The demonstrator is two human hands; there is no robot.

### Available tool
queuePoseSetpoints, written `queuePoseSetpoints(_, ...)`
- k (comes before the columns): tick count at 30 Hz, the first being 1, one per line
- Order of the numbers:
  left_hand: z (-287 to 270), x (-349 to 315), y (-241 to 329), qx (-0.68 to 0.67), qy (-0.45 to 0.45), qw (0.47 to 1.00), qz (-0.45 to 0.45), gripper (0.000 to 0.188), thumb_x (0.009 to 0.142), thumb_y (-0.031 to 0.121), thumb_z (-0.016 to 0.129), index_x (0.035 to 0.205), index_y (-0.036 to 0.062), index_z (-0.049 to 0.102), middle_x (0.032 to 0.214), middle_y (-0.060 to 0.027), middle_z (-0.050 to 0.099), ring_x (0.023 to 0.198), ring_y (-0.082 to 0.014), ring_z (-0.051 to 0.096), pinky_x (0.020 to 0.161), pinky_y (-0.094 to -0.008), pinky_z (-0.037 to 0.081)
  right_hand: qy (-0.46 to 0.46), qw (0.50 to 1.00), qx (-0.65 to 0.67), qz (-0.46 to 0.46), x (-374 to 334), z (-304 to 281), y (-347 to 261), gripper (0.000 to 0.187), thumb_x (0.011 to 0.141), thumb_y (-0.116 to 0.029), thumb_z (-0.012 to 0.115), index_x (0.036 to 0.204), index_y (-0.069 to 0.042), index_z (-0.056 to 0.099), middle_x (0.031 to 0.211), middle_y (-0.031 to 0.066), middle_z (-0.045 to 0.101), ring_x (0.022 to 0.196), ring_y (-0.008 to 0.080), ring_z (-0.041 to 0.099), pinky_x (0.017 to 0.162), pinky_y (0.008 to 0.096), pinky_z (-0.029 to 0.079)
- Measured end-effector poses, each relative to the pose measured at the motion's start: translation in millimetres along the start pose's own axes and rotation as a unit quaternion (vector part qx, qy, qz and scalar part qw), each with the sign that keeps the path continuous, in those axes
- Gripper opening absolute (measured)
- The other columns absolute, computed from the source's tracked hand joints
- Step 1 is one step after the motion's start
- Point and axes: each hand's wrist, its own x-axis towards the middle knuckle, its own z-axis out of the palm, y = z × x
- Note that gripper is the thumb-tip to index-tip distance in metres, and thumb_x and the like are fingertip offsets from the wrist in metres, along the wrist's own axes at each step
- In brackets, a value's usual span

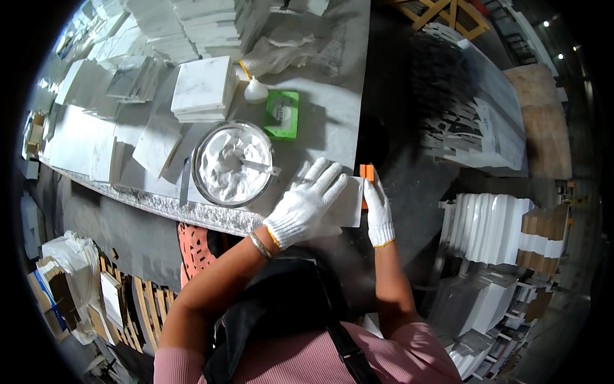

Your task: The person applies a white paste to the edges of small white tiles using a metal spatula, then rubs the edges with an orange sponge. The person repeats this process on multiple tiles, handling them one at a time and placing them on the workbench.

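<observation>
My left hand [307, 203], in a white knit glove, lies flat with its fingers stretched over a white tile [348, 203] at the table's right edge. My right hand [378, 214], gloved too, grips an orange block [366, 172] upright against the tile's right side; part of the block is hidden by the fingers. To the left of my left hand stands a round bowl [197, 182] of white paste [220, 160], with a flat metal scraper [259, 168] stuck in it. Behind the bowl are a green box [282, 115] and a white squeeze bulb [256, 91].
A stack of white marbled tiles [201, 86] stands behind the bowl, and loose tiles [157, 146] lie to its left. A metal strip [185, 182] rests by the bowl. A spare glove [275, 54] lies farther back. Stacked slabs [476, 137] stand across the aisle at right.
</observation>
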Motion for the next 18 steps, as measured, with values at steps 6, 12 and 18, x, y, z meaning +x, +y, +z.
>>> queuePoseSetpoints(6, 1, -2, 0, 0.004, 0.005, 1.0, -0.006, 0.098, 0.07, 0.05, 0.083, 0.147, 0.0008, 0.046, 0.155, -0.0212, 0.04, 0.148, -0.0424, 0.032, 0.122, -0.0573, 0.025, 0.007, 0.998, 0.041, -0.044, -23, -6, -22, 0.076, 0.099, -0.049, 0.061, 0.158, -0.007, 0.037, 0.156, 0.0133, 0.046, 0.14, 0.0241, 0.047, 0.114, 0.0349, 0.037)
queuePoseSetpoints(12, 3, 0, -2, 0.016, 0.026, 1.0, 0.0, 0.099, 0.067, 0.046, 0.085, 0.147, 0.0015, 0.047, 0.153, -0.0181, 0.042, 0.147, -0.0404, 0.034, 0.122, -0.0574, 0.027, 0.02, 0.999, -0.015, -0.033, 1, 18, -29, 0.069, 0.102, -0.04, 0.061, 0.158, -0.008, 0.037, 0.152, 0.0142, 0.05, 0.131, 0.0238, 0.055, 0.108, 0.0325, 0.043)
queuePoseSetpoints(18, 8, -3, -3, 0.009, 0.026, 1.0, 0.001, 0.098, 0.069, 0.048, 0.084, 0.148, 0.0017, 0.046, 0.155, -0.0189, 0.041, 0.149, -0.0414, 0.031, 0.122, -0.0574, 0.025, 0.006, 0.992, -0.053, -0.112, -49, 14, -41, 0.065, 0.103, -0.03, 0.06, 0.159, -0.006, 0.035, 0.154, 0.0141, 0.048, 0.137, 0.0237, 0.051, 0.112, 0.0363, 0.041)
